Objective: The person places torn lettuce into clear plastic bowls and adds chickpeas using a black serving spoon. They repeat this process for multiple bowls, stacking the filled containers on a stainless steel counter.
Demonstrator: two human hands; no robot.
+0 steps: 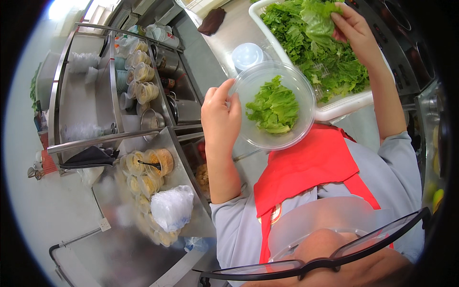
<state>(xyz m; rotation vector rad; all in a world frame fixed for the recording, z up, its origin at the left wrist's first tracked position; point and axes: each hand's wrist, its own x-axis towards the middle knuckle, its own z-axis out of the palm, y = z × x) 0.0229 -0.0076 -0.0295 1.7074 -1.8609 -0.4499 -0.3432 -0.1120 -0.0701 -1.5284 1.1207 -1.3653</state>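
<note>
My left hand [220,115] grips the rim of a clear round plastic bowl [302,111], thumb and fingers closed on its left edge. Several torn pieces of green lettuce [273,106] lie in the bowl. At the upper right, my right hand [355,31] pinches a pale green lettuce leaf [318,21]. That leaf is above a white plastic crate [337,110] heaped with loose lettuce [291,29]. A clear plastic container [325,90] is partly buried among the leaves near the crate's lower side.
Stacked clear bowls [247,56] stand just beyond the held bowl. A dark brown item [212,21] lies on the steel counter. Steel shelving at left carries lidded tubs [143,71], and below it are tubs of yellow food [160,161] and a plastic bag [172,208]. Black kitchen equipment [399,50] borders the crate's right.
</note>
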